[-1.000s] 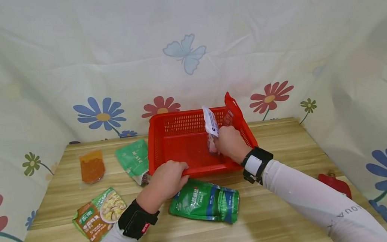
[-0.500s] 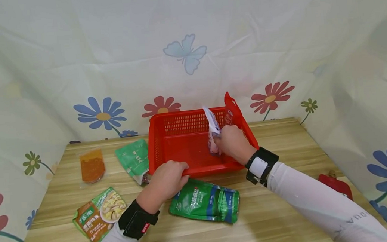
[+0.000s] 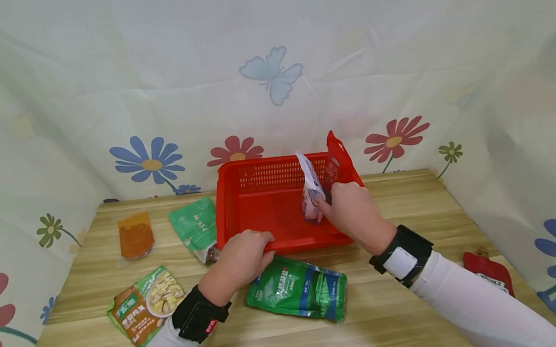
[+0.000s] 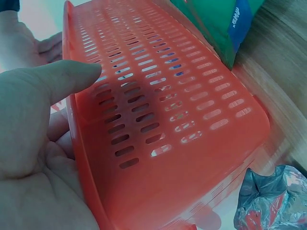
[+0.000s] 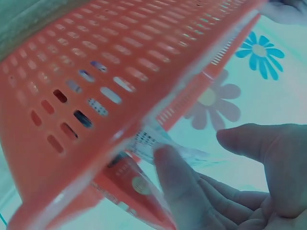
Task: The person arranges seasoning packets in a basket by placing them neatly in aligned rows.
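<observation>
Left hand [image 3: 242, 259]: curled over the near rim of the red basket [image 3: 271, 211], pinching it between the thumb on the outer wall and the fingers on the inner side.
Right hand [image 3: 355, 205]: over the basket's right side, thumb and index finger spread apart; contact with the packets beside it cannot be told.
White-and-pink packet [image 3: 311, 198]: upright in the basket, just left of the right hand.
Red pouch [image 3: 339, 164]: upright in the basket, just beyond the right hand, its top above the rim.
Green-and-blue pouch [image 3: 296, 290]: flat on the table [image 3: 399, 321], near the left hand, to its right and closer to the wearer.
Pale green pouch [image 3: 194, 225]: beyond the left hand and to its left, beside the basket.
Brown-and-green packet [image 3: 144, 306]: flat, left of the left wrist.
Orange sachet [image 3: 135, 237]: farther out, beyond that packet.
Dark red container [image 3: 488, 271]: well right of the right hand, past the forearm.
Floral cloth [image 3: 178, 67]: behind everything, beyond both hands.
</observation>
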The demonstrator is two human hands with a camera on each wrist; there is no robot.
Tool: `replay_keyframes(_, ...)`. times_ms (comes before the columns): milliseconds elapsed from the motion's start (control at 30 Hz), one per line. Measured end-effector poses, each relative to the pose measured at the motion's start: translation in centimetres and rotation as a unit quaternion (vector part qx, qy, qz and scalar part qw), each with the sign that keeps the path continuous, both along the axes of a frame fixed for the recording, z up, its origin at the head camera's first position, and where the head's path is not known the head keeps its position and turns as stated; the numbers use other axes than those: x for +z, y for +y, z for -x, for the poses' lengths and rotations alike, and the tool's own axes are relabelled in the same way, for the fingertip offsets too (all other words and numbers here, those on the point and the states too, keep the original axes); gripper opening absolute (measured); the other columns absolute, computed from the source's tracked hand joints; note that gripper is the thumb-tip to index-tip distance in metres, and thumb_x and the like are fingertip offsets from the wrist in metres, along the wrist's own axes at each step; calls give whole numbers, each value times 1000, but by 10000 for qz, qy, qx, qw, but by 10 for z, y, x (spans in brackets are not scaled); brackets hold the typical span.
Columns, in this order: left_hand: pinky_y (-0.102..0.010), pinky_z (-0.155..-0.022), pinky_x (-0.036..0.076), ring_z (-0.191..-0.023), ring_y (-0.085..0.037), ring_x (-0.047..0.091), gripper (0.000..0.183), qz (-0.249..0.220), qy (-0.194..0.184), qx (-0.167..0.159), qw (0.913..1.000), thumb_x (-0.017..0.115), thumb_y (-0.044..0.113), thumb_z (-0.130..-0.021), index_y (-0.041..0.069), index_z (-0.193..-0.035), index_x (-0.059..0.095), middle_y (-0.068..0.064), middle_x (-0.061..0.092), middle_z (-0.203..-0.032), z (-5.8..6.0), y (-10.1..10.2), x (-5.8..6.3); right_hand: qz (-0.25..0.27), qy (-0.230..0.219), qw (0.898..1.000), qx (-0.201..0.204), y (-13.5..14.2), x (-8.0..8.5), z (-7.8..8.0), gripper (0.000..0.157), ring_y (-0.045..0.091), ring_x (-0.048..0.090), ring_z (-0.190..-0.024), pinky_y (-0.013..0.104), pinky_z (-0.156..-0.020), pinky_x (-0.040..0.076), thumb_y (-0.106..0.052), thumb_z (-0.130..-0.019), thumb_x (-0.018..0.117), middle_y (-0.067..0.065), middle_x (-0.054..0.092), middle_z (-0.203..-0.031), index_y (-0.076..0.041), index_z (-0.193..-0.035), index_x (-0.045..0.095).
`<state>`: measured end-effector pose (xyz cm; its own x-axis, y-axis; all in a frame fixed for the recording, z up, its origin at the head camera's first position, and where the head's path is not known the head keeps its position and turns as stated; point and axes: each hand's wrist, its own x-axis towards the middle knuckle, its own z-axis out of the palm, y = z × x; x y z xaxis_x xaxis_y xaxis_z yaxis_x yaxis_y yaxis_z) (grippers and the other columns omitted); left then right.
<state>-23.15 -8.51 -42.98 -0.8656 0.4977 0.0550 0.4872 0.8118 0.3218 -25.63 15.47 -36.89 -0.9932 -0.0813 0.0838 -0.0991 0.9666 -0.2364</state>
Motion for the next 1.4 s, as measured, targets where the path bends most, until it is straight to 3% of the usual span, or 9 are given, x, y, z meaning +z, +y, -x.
replay_keyframes(133,-33,-71,58,-72,-15,58,21,-37,-9,-4,10000,79,24,-90,10,-105,73,0,67,-82,-1,0,0,-165,233,9989,374,6,1,-12,33,16,55,-53,25,-55,50,-37,-92,76,3,62,-64,-5,-91,68)
replay_keyframes(233,-33,-72,59,-72,-15,58,21,-29,48,-17,10000,79,24,-90,11,-106,73,1,68,-84,-1,0,-1,-79,373,9944,988,14,-3,-17,32,13,57,-61,27,-62,54,-39,-90,78,0,68,-73,-9,-98,73)
replay_keyframes(400,-35,-76,60,-76,-15,62,22,-80,182,-125,9997,77,25,-92,12,-108,73,0,71,-89,-1,0,-2,-113,693,9727,2212,37,-21,-19,32,12,65,-78,32,-76,61,-45,-88,78,-3,75,-89,-16,-102,79)
replay_keyframes(533,-37,-85,62,-83,-15,65,28,-363,95,-175,9991,78,26,-91,12,-115,73,-1,75,-99,-3,-5,-2,-271,521,9614,2687,52,-39,-16,39,6,65,-76,29,-76,61,-57,-88,74,-9,74,-87,-21,-100,78)
replay_keyframes(667,-38,-91,61,-89,-16,67,34,-601,71,-235,9979,79,26,-90,11,-119,73,-4,76,-106,-4,-11,-2,-326,308,9570,2866,58,-55,-10,44,-1,61,-74,26,-77,61,-63,-89,69,-13,73,-86,-22,-101,77)
replay_keyframes(833,-40,-93,60,-92,-18,70,32,-653,267,-420,9966,78,25,-91,9,-119,72,-6,76,-109,-5,-14,-5,-413,550,9513,3006,61,-69,-7,29,2,61,-75,28,-78,61,-44,-87,80,-8,76,-89,-19,-101,77)
replay_keyframes(1167,-37,-92,61,-95,-16,71,32,-857,692,-412,9931,79,23,-90,12,-119,73,-2,76,-110,-8,-15,-11,-611,999,9438,3090,62,-74,-5,23,9,62,-74,31,-77,61,-34,-83,85,-3,76,-90,-18,-97,77)
replay_keyframes(1300,-38,-94,59,-107,-19,73,34,-1410,1152,-257,9829,77,20,-91,11,-124,72,-4,76,-117,-17,-21,-17,-585,1054,9442,3065,61,-74,-6,23,10,63,-74,32,-78,62,-33,-82,86,-3,76,-89,-18,-97,77)
replay_keyframes(1400,-39,-93,59,-110,-22,73,35,-1902,1785,-291,9649,76,16,-91,8,-125,72,-7,75,-121,-28,-28,-23,-579,1064,9443,3059,62,-75,-6,24,10,63,-74,33,-78,62,-33,-82,86,-2,76,-89,-17,-97,77)
